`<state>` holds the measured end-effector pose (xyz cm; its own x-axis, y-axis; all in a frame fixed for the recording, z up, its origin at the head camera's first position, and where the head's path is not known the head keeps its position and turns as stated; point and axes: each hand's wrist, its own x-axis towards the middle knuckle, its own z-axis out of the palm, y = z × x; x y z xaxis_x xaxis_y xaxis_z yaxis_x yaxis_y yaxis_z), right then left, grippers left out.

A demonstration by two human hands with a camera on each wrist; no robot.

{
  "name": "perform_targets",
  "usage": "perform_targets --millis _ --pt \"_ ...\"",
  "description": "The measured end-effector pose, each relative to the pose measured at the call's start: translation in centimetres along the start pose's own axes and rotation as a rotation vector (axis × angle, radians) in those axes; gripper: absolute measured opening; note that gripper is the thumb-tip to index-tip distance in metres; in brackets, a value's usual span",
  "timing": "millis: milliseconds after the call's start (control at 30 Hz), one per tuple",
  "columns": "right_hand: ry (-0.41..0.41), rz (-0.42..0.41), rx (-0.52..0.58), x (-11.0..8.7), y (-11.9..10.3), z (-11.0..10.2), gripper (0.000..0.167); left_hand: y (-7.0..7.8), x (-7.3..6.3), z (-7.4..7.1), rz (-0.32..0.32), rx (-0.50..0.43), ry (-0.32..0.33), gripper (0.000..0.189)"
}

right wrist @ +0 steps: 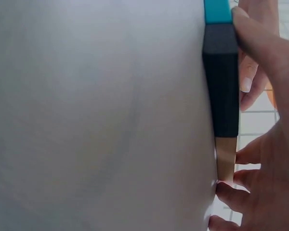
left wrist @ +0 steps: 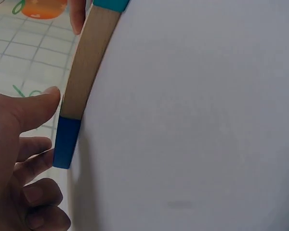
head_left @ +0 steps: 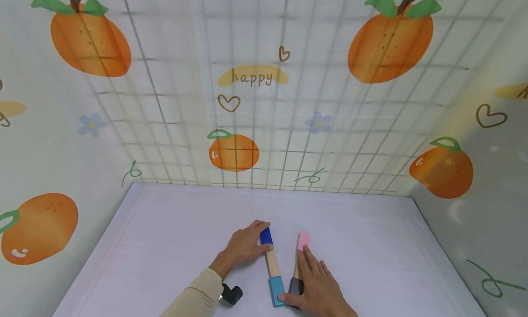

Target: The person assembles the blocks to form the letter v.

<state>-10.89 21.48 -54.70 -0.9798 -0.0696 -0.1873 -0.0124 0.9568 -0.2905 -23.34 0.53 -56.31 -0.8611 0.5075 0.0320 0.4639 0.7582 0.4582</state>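
Two wooden sticks with coloured ends lie on the white tabletop. One stick (head_left: 272, 263) is blue at its far end, bare wood midway and teal at its near end; the other stick (head_left: 304, 239) is pink far and dark grey near. My left hand (head_left: 243, 244) holds the blue end between thumb and fingers. In the left wrist view, its thumb lies beside the wood. My right hand (head_left: 319, 285) holds the grey-and-pink stick, fingers along its right side. Its thumb reaches the teal corner. The near ends sit close together, the far ends apart; the right hand partly hides the grey end.
A white tabletop (head_left: 165, 230) spreads around the sticks. Behind it and at both sides hangs a pale curtain (head_left: 185, 133) printed with oranges, over a wire grid. A small black device (head_left: 232, 294) sits at the left wrist.
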Motion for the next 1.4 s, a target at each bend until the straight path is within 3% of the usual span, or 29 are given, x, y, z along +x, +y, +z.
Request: perform_targets --millis 300,667,900,1033,1167,1300,1400 --pt "0.006 -0.002 0.002 0.0 -0.1 -0.1 0.139 -0.7 -0.3 -0.1 0.022 0.007 0.049 0.057" --pt "-0.007 -0.007 0.003 0.2 0.1 0.1 0.139 -0.4 -0.6 -0.3 0.015 -0.008 0.042 0.055" --pt "-0.011 -0.006 0.006 0.1 0.1 -0.2 0.140 -0.4 -0.9 -0.4 -0.008 0.039 0.022 0.071" --pt "0.004 -0.013 0.024 0.1 0.6 -0.6 0.142 0.0 -1.6 -0.7 0.031 0.119 0.030 0.084" --pt "0.042 -0.104 0.044 0.0 1.7 -1.3 0.143 0.9 -2.4 -0.6 0.116 0.183 -0.009 0.098" --pt "0.077 -0.252 0.034 0.0 2.8 -1.6 0.146 1.7 -3.2 -0.1 0.182 0.174 -0.126 0.110" --pt "0.098 -0.319 0.005 0.2 3.2 -1.6 0.147 2.1 -3.6 0.3 0.206 0.159 -0.183 0.113"
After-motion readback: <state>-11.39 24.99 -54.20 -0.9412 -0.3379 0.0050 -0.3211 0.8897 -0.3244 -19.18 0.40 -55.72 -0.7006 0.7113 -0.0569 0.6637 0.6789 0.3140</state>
